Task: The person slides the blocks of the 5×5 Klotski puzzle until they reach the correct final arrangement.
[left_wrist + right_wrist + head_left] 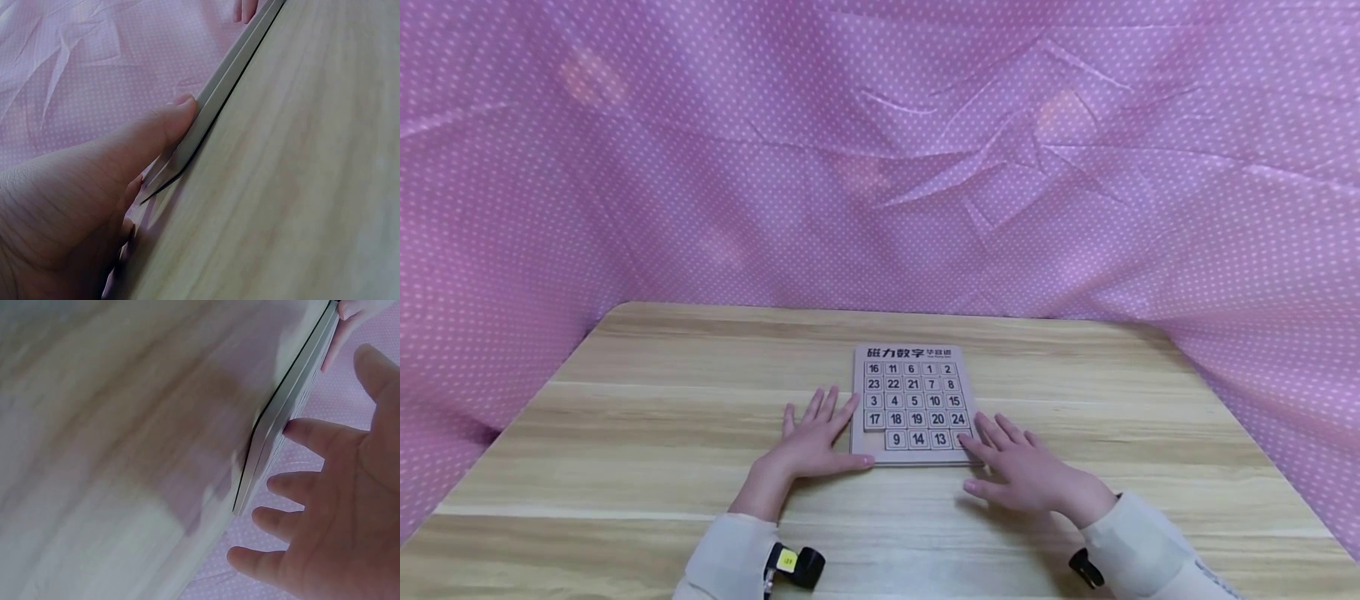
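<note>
A number sliding puzzle [917,457] lies flat on the wooden table, its tiles in rows under a line of dark characters. The bottom-left slot holds no tile. At the puzzle's left side is my left hand [811,447], fingers spread, with the thumb on the lower left corner of the frame. In the left wrist view that thumb [169,122] rests against the board's edge. My right hand [1026,473] reaches in from the right; its index fingertip touches the bottom-right tile and covers part of it. The other right fingers are spread out beside the board.
The wooden table [647,400] extends around the puzzle on every side. Behind and beside it hangs a pink cloth [880,167] with white dots. A black wrist device [805,567] with a yellow label sits on the left sleeve, another black one [1086,568] on the right.
</note>
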Demonstrator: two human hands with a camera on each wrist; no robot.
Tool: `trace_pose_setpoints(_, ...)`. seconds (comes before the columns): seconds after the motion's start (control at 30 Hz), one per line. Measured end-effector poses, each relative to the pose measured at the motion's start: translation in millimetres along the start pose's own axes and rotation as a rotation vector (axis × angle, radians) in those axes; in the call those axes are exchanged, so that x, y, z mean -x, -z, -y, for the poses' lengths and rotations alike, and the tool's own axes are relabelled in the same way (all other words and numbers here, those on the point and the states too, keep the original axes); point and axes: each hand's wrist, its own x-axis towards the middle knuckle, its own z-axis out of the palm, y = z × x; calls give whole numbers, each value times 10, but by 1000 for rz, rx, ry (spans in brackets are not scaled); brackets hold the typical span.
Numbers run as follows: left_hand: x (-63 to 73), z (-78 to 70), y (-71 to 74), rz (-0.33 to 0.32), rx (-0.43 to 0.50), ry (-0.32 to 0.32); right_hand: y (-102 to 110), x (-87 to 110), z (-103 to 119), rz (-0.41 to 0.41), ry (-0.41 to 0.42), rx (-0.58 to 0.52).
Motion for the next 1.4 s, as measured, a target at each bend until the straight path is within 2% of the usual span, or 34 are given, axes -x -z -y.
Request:
trace_pose_setpoints(0.3,2,-1,23,10,1,7,-15,-69,79,-16,19,-8)
trace_pose_setpoints(0.83,19,-2,40,5,-5,10,-21,-175,193,4,72,-24)
trace_pose_setpoints(1.1,13,4,13,5,-1,-2,-8,-204,114,-11,2,-37)
trace_pose_setpoints(1.4,10,6,10,1,-13,-2,-17,-351,72,14,-50,-47)
